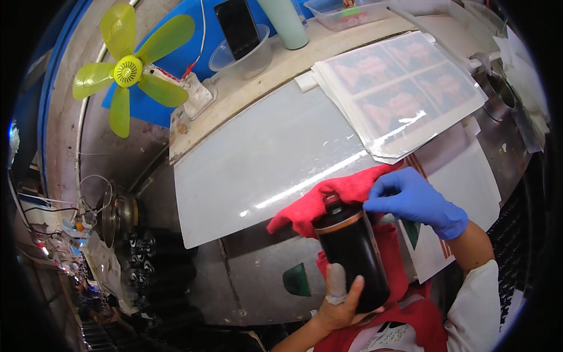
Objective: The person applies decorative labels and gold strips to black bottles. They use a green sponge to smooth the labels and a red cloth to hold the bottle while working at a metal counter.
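Note:
A black cylindrical bottle (pixel 356 258) with a copper-coloured band and a dark red neck leans in front of me. My left hand (pixel 343 299) grips it low down, near its base; one finger wears a pale cover. Beside the bottle's shoulder is my right hand (pixel 413 199) in a blue glove, thumb and fingertips pinched together at the upper right side. Whatever is between those fingertips is too small to make out. A red cloth (pixel 311 205) lies behind the bottle, and more red fabric shows under and beside it.
A glossy pale sheet (pixel 264 152) covers much of the table. Printed sheets (pixel 404 88) are stacked at the far right. A dark green flat piece (pixel 296 280) lies left of the bottle. A phone (pixel 237 29) stands in a clear tub on the shelf, near a yellow-green fan (pixel 128 70). Several black bottles (pixel 164 270) stand lower left.

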Demonstrator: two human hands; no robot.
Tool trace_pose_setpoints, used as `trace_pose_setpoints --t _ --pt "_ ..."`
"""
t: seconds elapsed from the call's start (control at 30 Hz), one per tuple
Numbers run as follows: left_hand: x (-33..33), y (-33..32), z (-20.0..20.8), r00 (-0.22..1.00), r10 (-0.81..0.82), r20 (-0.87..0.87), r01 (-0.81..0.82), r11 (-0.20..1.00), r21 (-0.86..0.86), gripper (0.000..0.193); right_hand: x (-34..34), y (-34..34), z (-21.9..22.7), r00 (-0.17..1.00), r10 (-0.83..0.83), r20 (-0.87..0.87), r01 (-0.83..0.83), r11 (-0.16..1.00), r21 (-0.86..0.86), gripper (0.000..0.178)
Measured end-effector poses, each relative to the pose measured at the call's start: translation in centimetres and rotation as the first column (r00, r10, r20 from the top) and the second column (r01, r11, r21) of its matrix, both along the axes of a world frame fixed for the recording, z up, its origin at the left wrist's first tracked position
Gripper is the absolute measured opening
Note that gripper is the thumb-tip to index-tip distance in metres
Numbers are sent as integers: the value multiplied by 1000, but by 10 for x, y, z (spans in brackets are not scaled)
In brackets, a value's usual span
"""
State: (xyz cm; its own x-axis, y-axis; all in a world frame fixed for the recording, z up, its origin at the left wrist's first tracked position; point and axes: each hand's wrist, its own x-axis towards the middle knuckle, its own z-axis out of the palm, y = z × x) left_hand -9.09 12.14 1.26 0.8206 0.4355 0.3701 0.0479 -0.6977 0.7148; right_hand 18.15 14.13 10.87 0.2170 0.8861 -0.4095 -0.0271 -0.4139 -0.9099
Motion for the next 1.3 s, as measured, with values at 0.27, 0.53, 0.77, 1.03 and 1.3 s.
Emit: trace_pose_setpoints --t 0.27,0.53,0.77,1.03,1.3 --pt "26 43 39 820 503 273 -283 771 -570 69 -26 -27 -1 978 -41 -205 35 999 -32 14" --pt "86 83 66 783 552 286 -165 628 -760 72 -45 -38 -11 969 -88 -233 65 992 -107 13" --pt "87 83 63 822 569 30 -495 738 -459 83 -51 -36 -13 985 -77 -154 65 994 -84 15" --pt "65 45 83 954 291 73 -201 801 -564 111 -10 -92 -63 607 -492 -624 485 852 -200 32" --pt "34 -14 48 968 233 -98 -156 855 495 103 -66 -24 33 845 -346 409 203 913 353 37"
